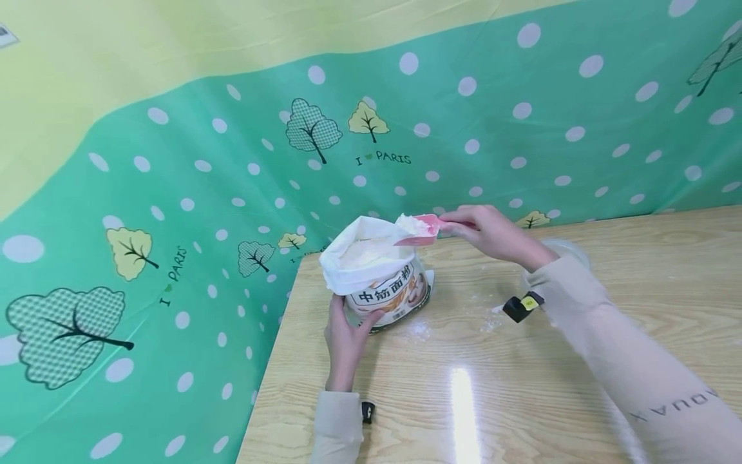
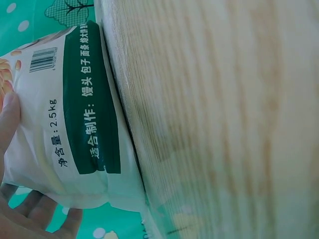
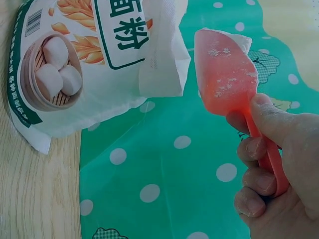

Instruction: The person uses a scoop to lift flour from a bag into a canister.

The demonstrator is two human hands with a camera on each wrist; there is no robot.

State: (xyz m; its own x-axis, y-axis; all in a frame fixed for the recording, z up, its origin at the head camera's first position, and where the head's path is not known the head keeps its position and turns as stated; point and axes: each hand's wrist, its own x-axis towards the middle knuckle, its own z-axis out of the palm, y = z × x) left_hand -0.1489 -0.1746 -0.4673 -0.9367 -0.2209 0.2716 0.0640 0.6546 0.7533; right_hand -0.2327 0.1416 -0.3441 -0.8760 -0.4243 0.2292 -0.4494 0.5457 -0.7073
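A white flour bag (image 1: 382,293) with its top rolled down stands at the table's far left, white flour (image 1: 366,251) showing inside its mouth. My left hand (image 1: 344,335) grips the bag low on its near left side, with the thumb (image 2: 9,119) on the printed front and the other fingers round the side. Above the bag's right rim, my right hand (image 1: 484,232) holds a pink scoop (image 3: 227,74) by its handle. White flour is heaped in the scoop's bowl, and some clings to its outside. A little flour also dusts the right thumb (image 3: 271,114).
A clear round container (image 1: 570,248) stands behind the right wrist, partly hidden by the sleeve. Flour specks (image 1: 493,320) lie on the wooden table (image 1: 417,386). A green dotted cloth (image 1: 493,148) hangs along the table's back and left edges.
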